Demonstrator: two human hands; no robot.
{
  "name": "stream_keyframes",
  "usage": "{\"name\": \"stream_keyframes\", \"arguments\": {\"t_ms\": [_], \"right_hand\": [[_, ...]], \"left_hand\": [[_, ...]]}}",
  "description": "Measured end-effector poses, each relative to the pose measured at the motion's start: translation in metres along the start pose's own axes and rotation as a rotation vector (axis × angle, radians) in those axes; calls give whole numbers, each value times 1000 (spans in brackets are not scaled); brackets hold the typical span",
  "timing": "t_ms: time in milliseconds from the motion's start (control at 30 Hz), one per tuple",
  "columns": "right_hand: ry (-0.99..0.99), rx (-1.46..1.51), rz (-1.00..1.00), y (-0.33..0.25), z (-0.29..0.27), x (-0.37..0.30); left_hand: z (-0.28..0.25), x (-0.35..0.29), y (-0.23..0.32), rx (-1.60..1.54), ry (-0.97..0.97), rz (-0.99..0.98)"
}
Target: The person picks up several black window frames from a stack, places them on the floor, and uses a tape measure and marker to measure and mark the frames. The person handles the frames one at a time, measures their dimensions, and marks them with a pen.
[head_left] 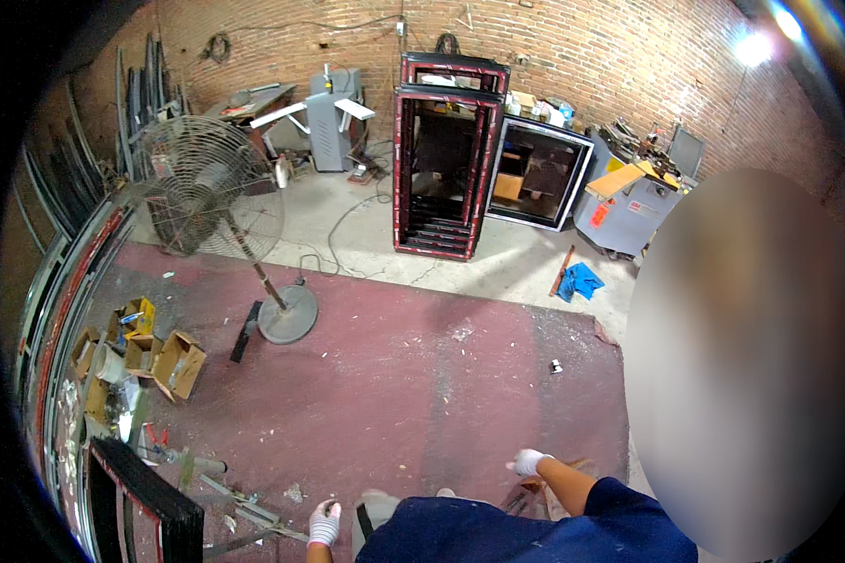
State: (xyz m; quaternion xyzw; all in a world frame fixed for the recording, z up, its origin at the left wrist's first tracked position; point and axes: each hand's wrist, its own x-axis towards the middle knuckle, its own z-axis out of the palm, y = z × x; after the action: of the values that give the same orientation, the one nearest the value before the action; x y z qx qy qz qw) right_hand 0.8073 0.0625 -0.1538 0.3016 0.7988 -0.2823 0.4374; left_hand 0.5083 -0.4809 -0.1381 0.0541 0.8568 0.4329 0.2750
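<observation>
My left hand point(325, 524), in a white striped work glove, hangs low beside my dark blue shirt. Its fingers are curled closed, and I cannot make out what, if anything, is in them. Further right, my right hand point(528, 463) wears a similar glove and reaches forward over the red mat point(376, 385). Those fingers are drawn together too, with their contents too small to tell. Closest to the left hand lie metal strips point(253, 511) on the floor. A brownish object point(526, 497) sits under my right forearm, partly hidden.
A pedestal fan point(288, 314) stands on the mat at left, near open cardboard boxes point(178, 364). Stacked black frames point(145, 488) rise at lower left. Tall frames point(441, 169), a grey machine point(333, 127) and a blue cloth point(580, 281) are farther off. A blurred patch covers the right.
</observation>
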Motion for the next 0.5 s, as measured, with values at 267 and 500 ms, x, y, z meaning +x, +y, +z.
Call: {"name": "stream_keyframes", "arguments": {"t_ms": [267, 500], "right_hand": [[205, 260, 16, -112, -136, 58], [209, 474, 165, -134, -156, 42]], "left_hand": [[-13, 139, -1, 575, -398, -183], [-30, 350, 148, 835, -721, 50]]}}
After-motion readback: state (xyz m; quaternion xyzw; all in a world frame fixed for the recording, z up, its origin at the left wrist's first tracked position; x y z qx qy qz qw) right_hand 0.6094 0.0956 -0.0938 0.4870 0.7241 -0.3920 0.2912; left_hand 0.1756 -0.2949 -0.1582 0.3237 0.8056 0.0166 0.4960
